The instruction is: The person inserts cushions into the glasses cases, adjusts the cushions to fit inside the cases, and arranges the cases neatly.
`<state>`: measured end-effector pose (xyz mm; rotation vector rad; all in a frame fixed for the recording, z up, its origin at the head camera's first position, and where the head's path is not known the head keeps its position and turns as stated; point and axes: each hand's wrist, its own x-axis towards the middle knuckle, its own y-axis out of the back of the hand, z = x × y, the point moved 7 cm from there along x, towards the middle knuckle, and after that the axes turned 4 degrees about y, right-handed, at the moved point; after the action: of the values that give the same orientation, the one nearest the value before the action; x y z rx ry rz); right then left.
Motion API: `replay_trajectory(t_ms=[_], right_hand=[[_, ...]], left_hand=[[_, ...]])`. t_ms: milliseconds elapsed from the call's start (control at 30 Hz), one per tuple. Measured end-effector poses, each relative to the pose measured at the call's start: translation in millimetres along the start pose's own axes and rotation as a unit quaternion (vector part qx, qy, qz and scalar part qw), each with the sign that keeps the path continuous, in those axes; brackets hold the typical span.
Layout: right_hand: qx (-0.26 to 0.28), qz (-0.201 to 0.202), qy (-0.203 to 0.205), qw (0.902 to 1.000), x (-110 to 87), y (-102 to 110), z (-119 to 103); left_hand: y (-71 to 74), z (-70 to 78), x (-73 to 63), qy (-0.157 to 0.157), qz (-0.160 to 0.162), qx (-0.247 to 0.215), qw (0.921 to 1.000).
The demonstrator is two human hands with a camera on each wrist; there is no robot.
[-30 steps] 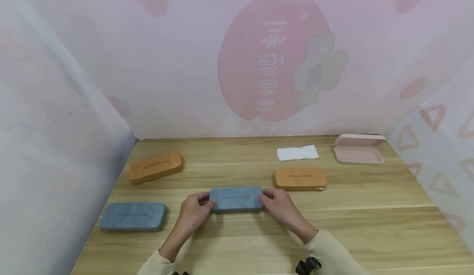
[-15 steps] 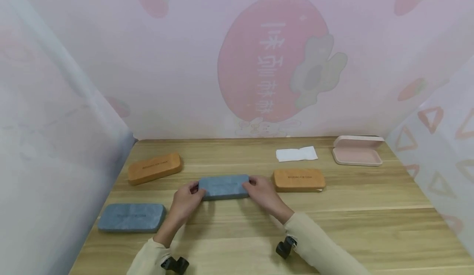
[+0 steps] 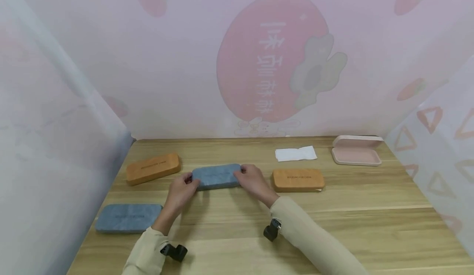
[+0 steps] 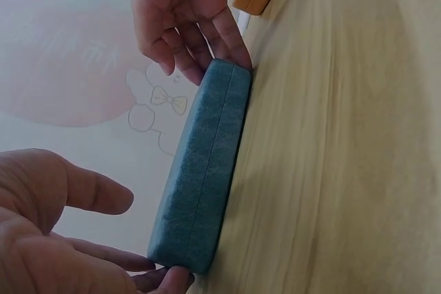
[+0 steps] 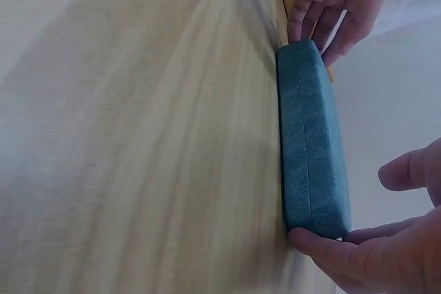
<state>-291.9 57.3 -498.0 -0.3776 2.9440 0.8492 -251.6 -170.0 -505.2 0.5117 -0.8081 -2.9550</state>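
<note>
Near the middle of the table in the head view, a blue glasses case [image 3: 216,175] lies between my two hands, slightly angled, its right end farther back. My left hand [image 3: 181,190] grips its left end, and my right hand [image 3: 255,183] holds the right end. Both wrist views show the case's seamed long side [image 4: 207,163] close along the wood, fingertips at its short ends. In the right wrist view, fingers of the right hand [image 5: 386,253] wrap the near corner. A second blue glasses case [image 3: 127,218] rests at the front left, partly behind my left wrist.
Orange glasses cases lie at the back left [image 3: 153,169] and right of my right hand [image 3: 298,180]. A folded white cloth [image 3: 296,153] and an opened pink glasses case [image 3: 356,155] sit at the back right. Walls border the table [image 3: 352,225] at the back and sides.
Both hands have moved the blue glasses case away from me and to the left across the table. It has turned slightly. The other cases and the cloth stay in place.
</note>
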Motion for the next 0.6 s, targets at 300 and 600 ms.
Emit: replay_trajectory(t_ms=[300,600], right_hand=[[0.013,0.005,0.005,0.9999,17.4,-2.9,-2.2],[0.011,0.021,0.004,0.9997,31.1,0.5,-4.5]], left_hand=[[3.0,-1.0,11.0,0.002,0.01,-0.009,0.9999],[1.6,2.2,24.5,0.004,-0.007,-0.05,0.9987]])
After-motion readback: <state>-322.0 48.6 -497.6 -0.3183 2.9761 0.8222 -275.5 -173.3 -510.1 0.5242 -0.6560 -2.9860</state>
